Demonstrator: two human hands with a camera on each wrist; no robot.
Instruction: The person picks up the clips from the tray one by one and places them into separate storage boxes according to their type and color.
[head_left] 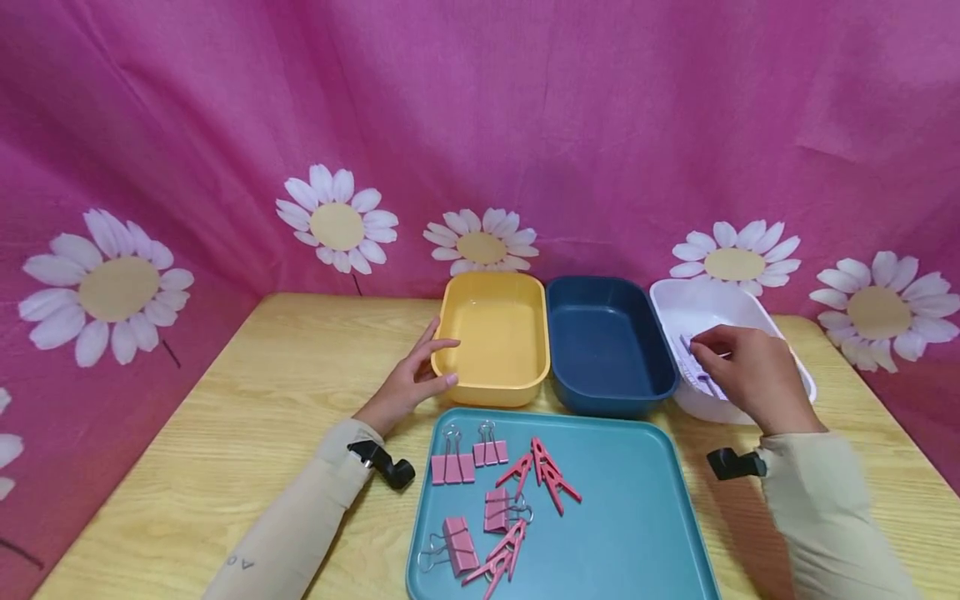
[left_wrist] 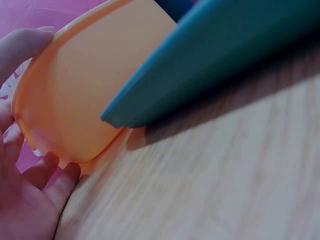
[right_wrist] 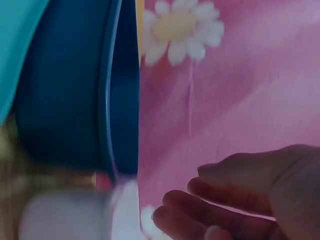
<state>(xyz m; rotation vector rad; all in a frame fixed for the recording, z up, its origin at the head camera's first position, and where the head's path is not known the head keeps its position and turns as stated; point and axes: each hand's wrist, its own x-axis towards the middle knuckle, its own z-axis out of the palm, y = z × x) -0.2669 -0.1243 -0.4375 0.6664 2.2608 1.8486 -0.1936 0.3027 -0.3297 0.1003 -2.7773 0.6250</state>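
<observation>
My left hand [head_left: 408, 383] rests at the left near corner of a yellow bin [head_left: 491, 392], with a finger over its rim. In the left wrist view, the thumb touches the rim and other fingers lie along the bin's outside. My right hand [head_left: 750, 371] hovers over a white bin [head_left: 802, 379] holding light purple clips [head_left: 705, 379]. In the right wrist view its fingers are loosely bent, with nothing visible between them. Pink binder clips [head_left: 459, 546] and pinkish-red clothespins [head_left: 558, 483] lie on a teal tray [head_left: 615, 517].
A dark blue bin [head_left: 611, 350] stands between the yellow and white bins. All three line up behind the tray on a wooden table [head_left: 300, 367]. A pink curtain [head_left: 600, 125] with daisies hangs behind and along the sides.
</observation>
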